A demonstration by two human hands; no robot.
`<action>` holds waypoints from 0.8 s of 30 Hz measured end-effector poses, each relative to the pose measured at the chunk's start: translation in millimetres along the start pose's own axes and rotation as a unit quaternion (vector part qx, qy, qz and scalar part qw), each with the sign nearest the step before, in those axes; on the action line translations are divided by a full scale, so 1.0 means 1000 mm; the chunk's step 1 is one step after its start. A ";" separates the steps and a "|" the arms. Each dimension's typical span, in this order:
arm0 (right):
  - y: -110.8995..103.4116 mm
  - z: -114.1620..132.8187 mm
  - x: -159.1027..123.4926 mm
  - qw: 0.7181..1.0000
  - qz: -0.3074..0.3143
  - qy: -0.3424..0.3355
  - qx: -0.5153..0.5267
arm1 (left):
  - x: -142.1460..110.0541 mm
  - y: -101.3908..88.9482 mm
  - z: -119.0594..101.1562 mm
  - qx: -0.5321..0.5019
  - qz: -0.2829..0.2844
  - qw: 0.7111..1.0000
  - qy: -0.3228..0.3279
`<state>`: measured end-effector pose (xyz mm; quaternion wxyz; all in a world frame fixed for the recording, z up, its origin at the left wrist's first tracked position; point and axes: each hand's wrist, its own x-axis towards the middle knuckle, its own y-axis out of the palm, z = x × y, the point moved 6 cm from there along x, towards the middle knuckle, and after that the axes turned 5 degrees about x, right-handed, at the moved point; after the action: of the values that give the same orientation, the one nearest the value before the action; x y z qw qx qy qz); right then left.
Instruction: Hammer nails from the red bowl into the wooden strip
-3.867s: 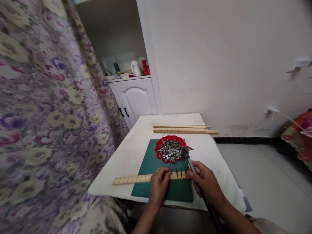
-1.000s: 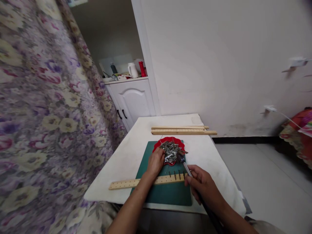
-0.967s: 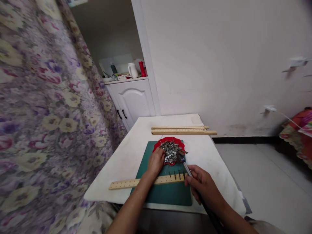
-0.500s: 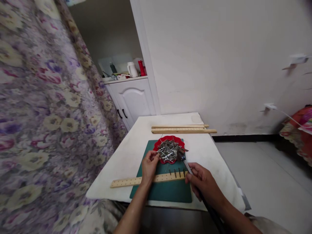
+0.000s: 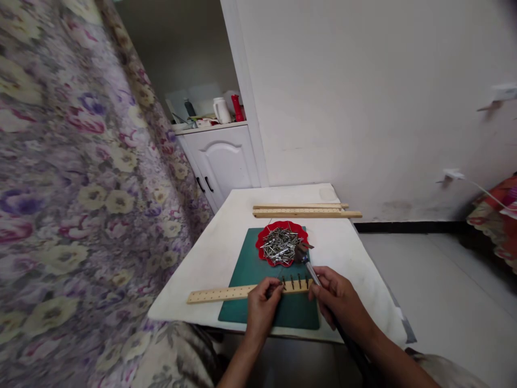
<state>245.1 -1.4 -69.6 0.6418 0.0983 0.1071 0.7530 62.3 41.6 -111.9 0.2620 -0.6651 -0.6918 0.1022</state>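
Note:
A wooden strip with a row of holes [image 5: 226, 293] lies across a green mat [image 5: 258, 269] on the white table [image 5: 210, 253]. Several dark nails stand in the strip's right end. My left hand [image 5: 262, 307] rests on the strip beside those nails, fingers pinched on something small that I cannot make out. My right hand [image 5: 339, 302] is closed round the handle of a hammer [image 5: 306, 260], whose head hovers just past the nails, at the edge of a red dish of nails [image 5: 281, 242].
Two more wooden strips [image 5: 307, 210] lie at the far side of the table near the wall. A floral curtain [image 5: 81, 188] hangs along the left. A white cabinet [image 5: 222, 161] with bottles on top stands behind. A cable socket [image 5: 452, 174] sits on the right wall.
My left hand went from the strip to the red dish, then came back to the strip with its fingers pinched. My right hand kept hold of the hammer and barely moved.

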 end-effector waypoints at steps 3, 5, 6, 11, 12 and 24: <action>0.001 0.001 0.000 1.000 0.004 -0.002 0.001 | 0.000 0.001 -0.001 0.020 0.003 1.000 0.017; 0.002 0.002 0.000 1.000 0.004 -0.002 0.002 | 0.000 0.001 -0.001 0.034 0.007 0.999 0.020; 0.002 0.003 0.000 1.000 0.002 -0.002 0.001 | 0.000 0.001 -0.001 0.040 0.008 0.999 0.022; 0.005 0.002 -0.001 1.000 0.003 0.016 -0.002 | 0.001 0.001 -0.003 0.054 0.014 0.998 0.040; 0.006 0.002 -0.002 1.000 0.005 0.019 0.000 | 0.001 0.001 -0.004 0.056 0.014 0.997 0.041; 0.010 0.001 -0.003 1.000 0.012 0.025 0.005 | 0.001 0.001 -0.008 0.091 0.024 0.993 0.071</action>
<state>236.6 -5.4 -66.3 0.6294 0.0843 0.1254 0.7623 67.2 41.3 -105.5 0.3669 -0.6605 -0.6433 0.1235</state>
